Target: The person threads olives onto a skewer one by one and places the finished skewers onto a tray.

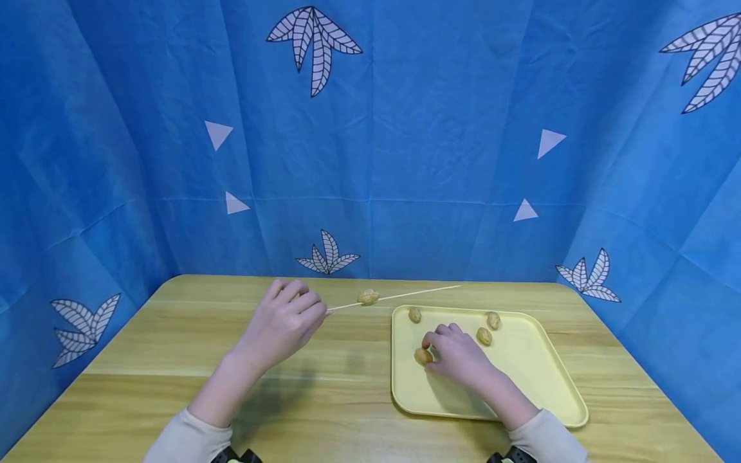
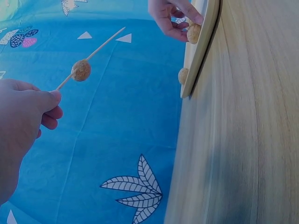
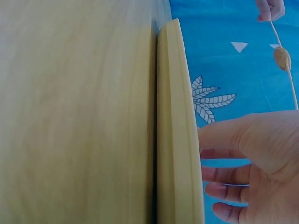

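A pale yellow, rectangular, shallow tray [image 1: 532, 370] serves as the base. Left of it, the left hand [image 1: 286, 325] grips one end of a thin, straight, pale wooden skewer [image 1: 419, 294], raised and pointing past the tray's far edge; it looks light and stiff but likely snaps if bent, so a hold near the end suits it. Over the tray's left part, the right hand [image 1: 460, 357] pinches a golden-brown, wrinkled, rounded piece [image 1: 423, 357], probably light and crushable, best held gently by its sides. Three similar loose pieces [image 1: 484, 336] lie toward the tray's far side; a threaded piece [image 1: 368, 296] sits on the skewer, left of the tray.
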`<state>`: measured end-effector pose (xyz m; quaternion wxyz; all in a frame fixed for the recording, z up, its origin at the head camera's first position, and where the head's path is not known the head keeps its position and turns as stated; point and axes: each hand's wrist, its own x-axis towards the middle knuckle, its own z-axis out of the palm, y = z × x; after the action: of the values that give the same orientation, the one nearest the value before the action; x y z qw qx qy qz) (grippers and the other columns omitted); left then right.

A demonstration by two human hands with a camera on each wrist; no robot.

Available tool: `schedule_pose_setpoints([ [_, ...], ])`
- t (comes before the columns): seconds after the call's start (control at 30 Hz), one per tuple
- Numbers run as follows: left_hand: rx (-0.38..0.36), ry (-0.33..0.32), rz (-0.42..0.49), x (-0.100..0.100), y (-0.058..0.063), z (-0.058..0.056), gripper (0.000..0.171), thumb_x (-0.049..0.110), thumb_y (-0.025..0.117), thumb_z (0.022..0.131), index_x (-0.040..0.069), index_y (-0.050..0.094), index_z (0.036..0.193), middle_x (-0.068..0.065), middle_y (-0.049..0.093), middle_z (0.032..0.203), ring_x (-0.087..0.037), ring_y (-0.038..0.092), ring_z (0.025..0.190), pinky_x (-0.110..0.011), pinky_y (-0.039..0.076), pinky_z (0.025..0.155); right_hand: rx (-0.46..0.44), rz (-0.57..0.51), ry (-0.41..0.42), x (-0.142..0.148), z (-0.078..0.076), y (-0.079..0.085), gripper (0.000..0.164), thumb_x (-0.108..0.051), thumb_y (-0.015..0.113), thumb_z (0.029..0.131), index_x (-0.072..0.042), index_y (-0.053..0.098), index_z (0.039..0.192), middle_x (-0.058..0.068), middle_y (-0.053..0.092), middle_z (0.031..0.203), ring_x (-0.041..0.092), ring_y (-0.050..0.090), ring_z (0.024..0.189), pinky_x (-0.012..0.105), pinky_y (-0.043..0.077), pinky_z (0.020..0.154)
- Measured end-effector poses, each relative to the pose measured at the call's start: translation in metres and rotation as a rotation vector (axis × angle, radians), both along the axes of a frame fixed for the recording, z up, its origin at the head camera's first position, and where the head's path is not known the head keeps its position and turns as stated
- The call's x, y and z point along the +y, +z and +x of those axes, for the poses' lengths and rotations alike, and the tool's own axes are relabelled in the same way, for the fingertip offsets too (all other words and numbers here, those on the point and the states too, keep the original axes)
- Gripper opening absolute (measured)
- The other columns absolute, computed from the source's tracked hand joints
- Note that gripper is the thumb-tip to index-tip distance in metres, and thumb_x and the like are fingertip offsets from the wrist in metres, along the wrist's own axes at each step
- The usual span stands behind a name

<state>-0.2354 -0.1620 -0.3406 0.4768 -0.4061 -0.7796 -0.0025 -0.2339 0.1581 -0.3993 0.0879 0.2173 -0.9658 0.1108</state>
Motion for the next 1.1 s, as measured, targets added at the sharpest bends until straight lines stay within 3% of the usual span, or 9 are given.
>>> schedule_pose_setpoints([
  [0.17,-0.002,0.001,-0.002,0.001,0.0,0.0,0.007,0.014,0.075,0.081,0.012,0.068,0.078,0.001,0.069,0.078,-0.022,0.058,0.083,-0.037,0.046,0.076,0.006,0.004,0.006,0.0,0.001,0.001,0.029,-0.014,0.086,0.068,-0.013,0.068,0.09,0.0,0.06,0.086,0.017,0.047,0.08,0.034,0.042,0.066],
  [0.47,-0.004,-0.009,0.02,-0.001,0.0,-0.001,0.008,0.016,0.07,0.086,0.011,0.07,0.08,0.0,0.069,0.078,-0.023,0.059,0.083,-0.038,0.046,0.076,-0.008,-0.035,-0.002,0.009,-0.003,0.005,0.019,-0.016,0.079,0.075,-0.013,0.069,0.092,0.001,0.062,0.089,0.019,0.052,0.085,0.035,0.044,0.072],
  [1.1,0.03,-0.014,0.076,-0.012,0.007,-0.004,0.031,0.027,0.053,0.1,0.01,0.072,0.081,-0.001,0.071,0.078,-0.023,0.059,0.082,-0.038,0.044,0.071,0.136,-0.283,-0.014,0.052,-0.014,0.034,0.018,-0.013,0.071,0.081,-0.006,0.071,0.097,0.006,0.065,0.093,0.027,0.056,0.095,0.045,0.047,0.08],
])
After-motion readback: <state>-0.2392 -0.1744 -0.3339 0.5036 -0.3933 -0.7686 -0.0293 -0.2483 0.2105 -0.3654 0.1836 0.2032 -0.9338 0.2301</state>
